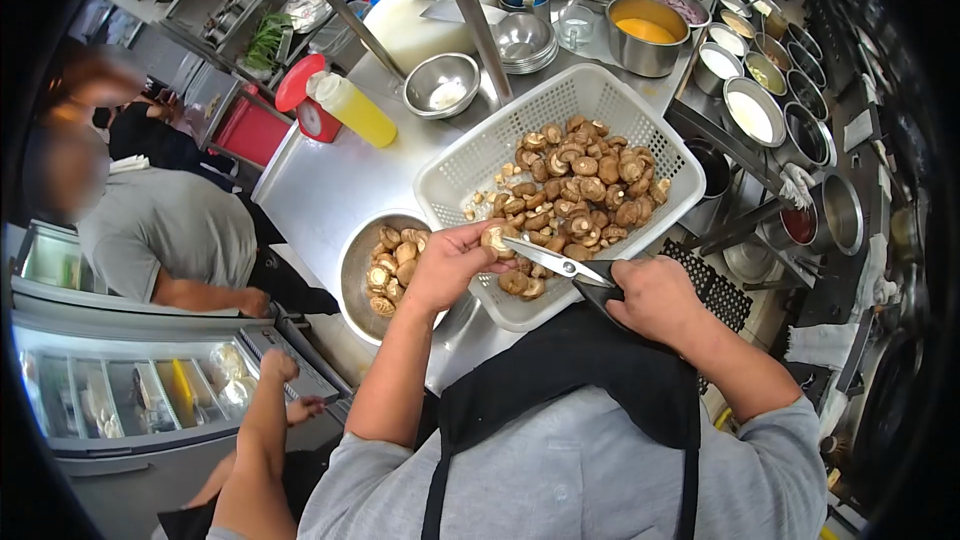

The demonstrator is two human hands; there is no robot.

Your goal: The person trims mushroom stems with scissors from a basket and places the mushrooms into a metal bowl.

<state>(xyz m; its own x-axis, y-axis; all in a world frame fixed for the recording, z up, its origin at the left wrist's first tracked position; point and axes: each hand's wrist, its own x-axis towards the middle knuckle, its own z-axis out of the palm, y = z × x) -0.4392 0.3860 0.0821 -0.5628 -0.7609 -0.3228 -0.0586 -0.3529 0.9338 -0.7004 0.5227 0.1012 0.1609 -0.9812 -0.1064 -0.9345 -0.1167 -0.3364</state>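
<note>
In front of me a white perforated plastic basket (pixel 450 155) holds a heap of brown shiitake mushrooms (pixel 590 175), with small cut stems lying at its left side. My left hand (pixel 450 265) pinches one mushroom (pixel 497 238), its pale underside showing, over the basket's near left corner. Around the black handles of a pair of scissors (pixel 550 258) my right hand (pixel 655 295) is closed; the blades point left and reach the held mushroom. Left of my left hand stands a steel bowl (pixel 352 285) with more mushrooms in it.
On the steel table (pixel 310 180) stand a yellow squeeze bottle (pixel 355 110), a red scale (pixel 312 105) and a steel bowl (pixel 440 85). Pots of ingredients (pixel 648 35) line the back right. Table posts rise behind the basket. Co-workers (pixel 175 230) are at the left, beside an open refrigerated drawer (pixel 130 390).
</note>
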